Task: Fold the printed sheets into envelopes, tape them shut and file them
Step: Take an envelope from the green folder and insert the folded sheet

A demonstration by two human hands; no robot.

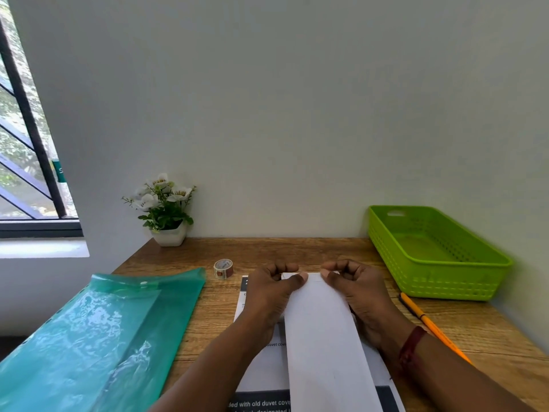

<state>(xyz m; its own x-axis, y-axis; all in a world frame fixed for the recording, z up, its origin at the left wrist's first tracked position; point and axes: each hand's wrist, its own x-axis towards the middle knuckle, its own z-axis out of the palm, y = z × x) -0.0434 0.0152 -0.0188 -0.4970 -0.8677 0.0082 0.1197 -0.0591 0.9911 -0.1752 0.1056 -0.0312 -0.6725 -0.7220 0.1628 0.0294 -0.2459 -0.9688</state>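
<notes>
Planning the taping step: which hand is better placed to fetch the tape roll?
Left, probably. The tape roll sits just left of the left hand; the right hand would have to cross the folded sheet both pinch.

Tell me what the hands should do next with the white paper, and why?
Probably press the small end flap flat. The left hand and right hand pinch the folded sheet at its far end, where a faint crease line shows; the tape roll lies untouched.

Bare forearms, no sleeves — a dark red thread band [411, 346] circles the right wrist.
</notes>
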